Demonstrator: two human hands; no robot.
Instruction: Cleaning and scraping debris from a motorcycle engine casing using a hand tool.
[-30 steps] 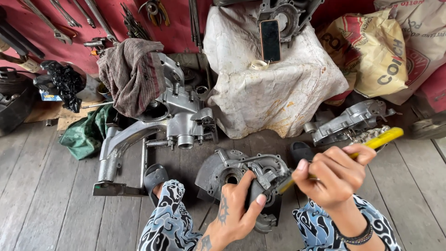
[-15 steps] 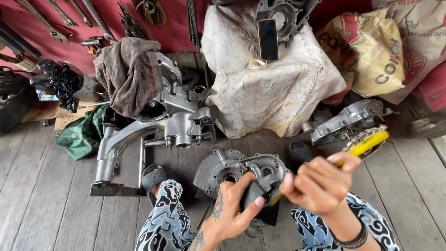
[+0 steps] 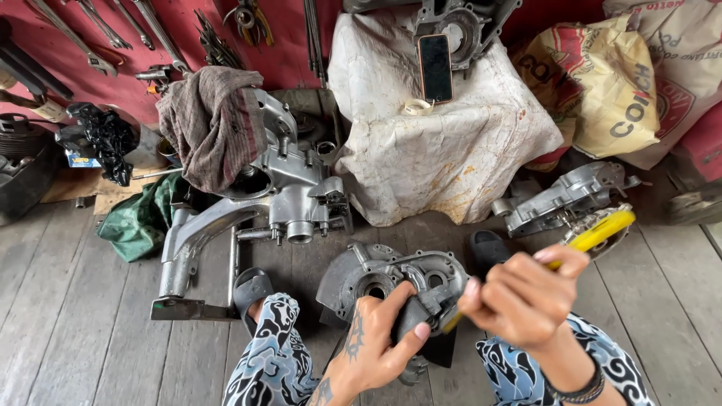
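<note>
A dark phone [image 3: 435, 68] stands on the white sack [image 3: 444, 143]. A striped rag [image 3: 213, 124] drapes the large engine casing [image 3: 289, 188]. Wrenches [image 3: 113, 34] hang on the red wall [image 3: 293, 45].

Over the last second the right hand [image 3: 526, 301] has slid left with its yellow-handled tool [image 3: 594, 234], bringing the tip down against the grey engine casing [image 3: 391, 282], while the left hand [image 3: 383, 338] has closed tighter over the casing's near edge.
</note>
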